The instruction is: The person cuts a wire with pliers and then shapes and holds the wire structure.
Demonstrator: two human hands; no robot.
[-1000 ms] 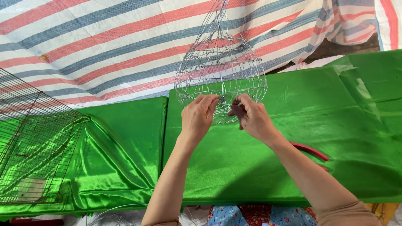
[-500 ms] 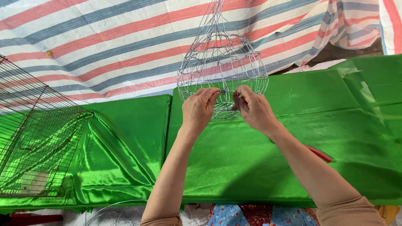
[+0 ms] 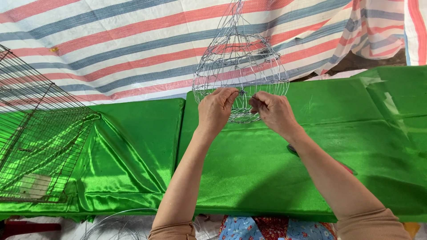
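Your wire frame (image 3: pixel 240 58) stands upright just above your fingers, long axis running up and away from you, narrow end pointing to the top edge of view and the wide round belly hanging down at your fingertips. It is thin silvery wire, bent into a bulb-like cage: many slim ribs sweep up from a broad hoop and gather toward the tip, with rings wound across them, and you can see straight through it to the red, blue and white striped tarp (image 3: pixel 111 49) behind. Your left hand (image 3: pixel 216 111) is up, wrist bent, fingers curled and pinching the lower hoop of the frame; your right hand (image 3: pixel 275 113) mirrors it just beside, fingers clenched tight on the same hoop, thumb and forefinger nipped together on the wire. Both forearms reach forward from tan sleeves, converging, elbows low. Under your hands lies the counter (image 3: pixel 267 178), draped in shiny green cloth. Just beside your right wrist, a red-handled tool (image 3: pixel 294 150) peeks out, mostly hidden by your arm. Well off to the left of your fingers a dark, flat-sided wire cage (image 3: pixel 35 142) rests on the green cloth.
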